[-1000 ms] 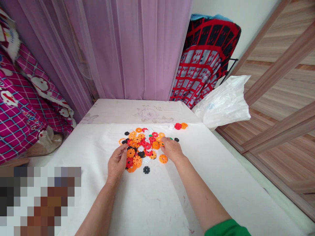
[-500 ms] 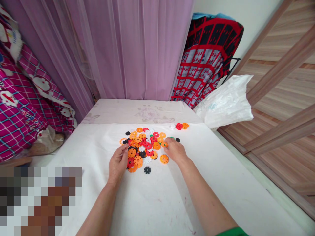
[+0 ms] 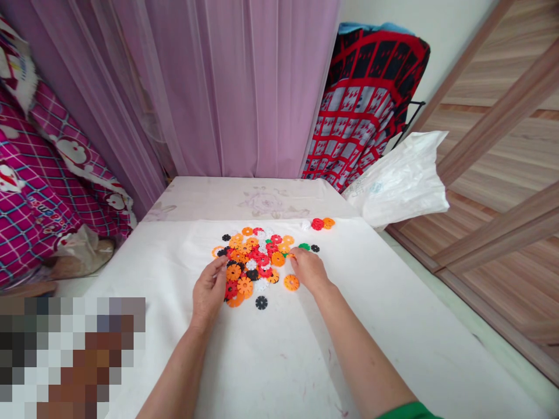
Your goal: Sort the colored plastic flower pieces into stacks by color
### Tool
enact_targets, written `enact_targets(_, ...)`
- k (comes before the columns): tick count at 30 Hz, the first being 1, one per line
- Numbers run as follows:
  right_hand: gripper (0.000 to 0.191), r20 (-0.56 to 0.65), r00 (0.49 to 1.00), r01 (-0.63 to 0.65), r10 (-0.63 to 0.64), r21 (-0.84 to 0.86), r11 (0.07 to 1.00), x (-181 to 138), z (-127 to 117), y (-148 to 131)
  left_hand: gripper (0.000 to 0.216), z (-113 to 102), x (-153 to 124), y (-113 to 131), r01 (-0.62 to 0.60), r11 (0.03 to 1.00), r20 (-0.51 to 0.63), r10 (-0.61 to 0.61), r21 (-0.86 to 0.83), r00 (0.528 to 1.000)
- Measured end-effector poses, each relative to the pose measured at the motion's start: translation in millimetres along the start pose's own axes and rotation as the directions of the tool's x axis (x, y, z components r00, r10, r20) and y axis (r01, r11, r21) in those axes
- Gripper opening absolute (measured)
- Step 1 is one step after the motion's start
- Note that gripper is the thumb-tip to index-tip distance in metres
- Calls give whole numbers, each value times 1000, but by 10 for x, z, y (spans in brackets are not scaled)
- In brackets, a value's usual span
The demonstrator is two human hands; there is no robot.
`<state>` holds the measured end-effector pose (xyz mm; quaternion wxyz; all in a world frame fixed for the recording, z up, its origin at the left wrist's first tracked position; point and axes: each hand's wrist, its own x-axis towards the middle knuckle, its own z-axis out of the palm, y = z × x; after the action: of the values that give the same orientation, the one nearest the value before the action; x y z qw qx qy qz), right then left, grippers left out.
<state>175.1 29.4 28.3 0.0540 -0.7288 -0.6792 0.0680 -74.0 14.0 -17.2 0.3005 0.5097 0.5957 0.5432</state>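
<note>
A heap of small plastic snowflake discs (image 3: 255,259) in orange, red, white, black and green lies on a white cloth (image 3: 271,349) over the table. My left hand (image 3: 208,294) rests at the heap's left edge, fingers curled toward the discs. My right hand (image 3: 308,269) sits at the heap's right edge, its fingertips pinched on an orange disc. A loose orange disc (image 3: 290,283) lies just below that hand and a black disc (image 3: 261,302) lies nearer me. A green disc (image 3: 304,247) shows beyond my right fingers. Three discs (image 3: 317,223) lie apart at the back.
A white plastic bag (image 3: 399,180) hangs off the table's right back corner. Pink curtains (image 3: 227,87) hang behind. A red and black patterned blanket (image 3: 371,99) stands at the back right. Pink checked bedding (image 3: 39,186) is on the left. Wooden flooring is on the right.
My right hand has drawn slightly back from the heap, and the green disc beyond its fingers is now uncovered. My left hand has barely moved.
</note>
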Motion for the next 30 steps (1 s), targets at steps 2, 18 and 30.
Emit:
enact_targets(2, 27, -60, 998, 19, -14, 80, 997, -67, 7, 96, 32, -4, -2, 2, 5, 1000, 0, -5, 8, 1000)
enact_targets(18, 20, -7, 998, 51, -55, 503, 863, -388, 143, 203, 35, -6, 10, -19, 14, 1000, 20, -14, 25, 1000)
enact_targets(30, 34, 69, 987, 127, -148, 247, 961, -467, 107, 96, 36, 6, 23, -56, 27, 999, 10, -28, 26, 1000)
